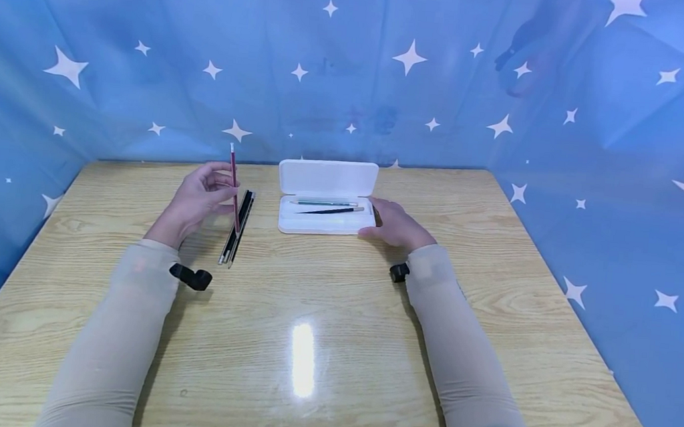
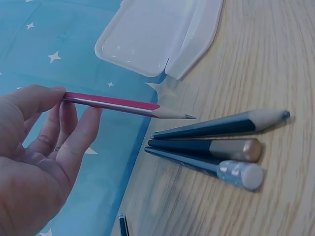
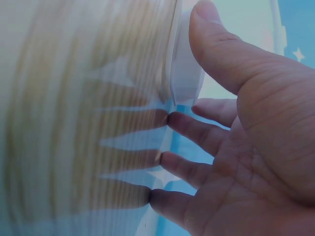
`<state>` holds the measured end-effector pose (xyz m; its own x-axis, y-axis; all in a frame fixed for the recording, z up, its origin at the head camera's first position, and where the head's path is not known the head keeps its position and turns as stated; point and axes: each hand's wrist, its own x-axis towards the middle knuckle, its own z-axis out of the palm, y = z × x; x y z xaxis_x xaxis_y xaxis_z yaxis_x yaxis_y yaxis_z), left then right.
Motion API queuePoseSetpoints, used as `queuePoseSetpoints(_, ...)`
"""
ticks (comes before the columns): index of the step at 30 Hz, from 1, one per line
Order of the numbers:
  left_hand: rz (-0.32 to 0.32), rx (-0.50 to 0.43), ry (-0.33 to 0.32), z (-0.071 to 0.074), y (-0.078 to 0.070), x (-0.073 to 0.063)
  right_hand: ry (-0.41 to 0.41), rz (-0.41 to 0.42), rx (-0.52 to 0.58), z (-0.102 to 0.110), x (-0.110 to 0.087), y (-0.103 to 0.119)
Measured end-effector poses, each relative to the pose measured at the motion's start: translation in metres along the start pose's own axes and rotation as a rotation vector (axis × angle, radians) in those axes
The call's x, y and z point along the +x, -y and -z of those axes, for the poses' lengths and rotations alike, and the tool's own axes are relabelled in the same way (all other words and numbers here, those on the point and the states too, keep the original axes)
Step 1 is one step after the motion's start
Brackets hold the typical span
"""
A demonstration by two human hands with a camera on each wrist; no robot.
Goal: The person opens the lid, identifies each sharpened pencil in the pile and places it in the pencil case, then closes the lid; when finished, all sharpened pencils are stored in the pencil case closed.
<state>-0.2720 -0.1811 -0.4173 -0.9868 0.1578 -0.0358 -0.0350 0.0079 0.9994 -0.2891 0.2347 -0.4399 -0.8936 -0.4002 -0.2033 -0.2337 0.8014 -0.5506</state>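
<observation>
My left hand (image 1: 201, 192) pinches a red pencil (image 2: 118, 103) between thumb and fingertips. The pencil tilts in the head view, its white end up and its sharpened tip down over a bunch of dark pencils (image 1: 236, 228). In the left wrist view those dark pencils (image 2: 202, 126) lie side by side on the table, one with its sharpened tip facing the opposite way from the others. A white pencil case (image 1: 328, 179) stands with its lid raised, holding a teal pencil (image 1: 321, 203) and a black pencil (image 1: 330, 210). My right hand (image 1: 398, 224) holds the case's right end, thumb in front and fingers behind.
The wooden table (image 1: 234, 352) carries a bright light reflection near its front. Behind it and along both sides hangs a blue cloth (image 1: 354, 53) with white stars. Black straps with small cameras (image 1: 192, 277) sit on both wrists.
</observation>
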Motion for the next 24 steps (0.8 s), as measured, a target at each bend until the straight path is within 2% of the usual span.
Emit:
queuePoseSetpoints(9,-0.064,-0.057,-0.009,-0.005,-0.002,0.001,0.005,-0.014,-0.006,-0.001,-0.001,0.000)
queuePoseSetpoints(18,-0.151,-0.180,-0.040,-0.010,-0.003,0.005,-0.011,0.028,0.002,-0.001,0.000,-0.001)
queuePoseSetpoints(24,-0.200,-0.253,-0.055,-0.013,-0.003,0.006,-0.008,0.022,0.010,0.000,0.000,0.000)
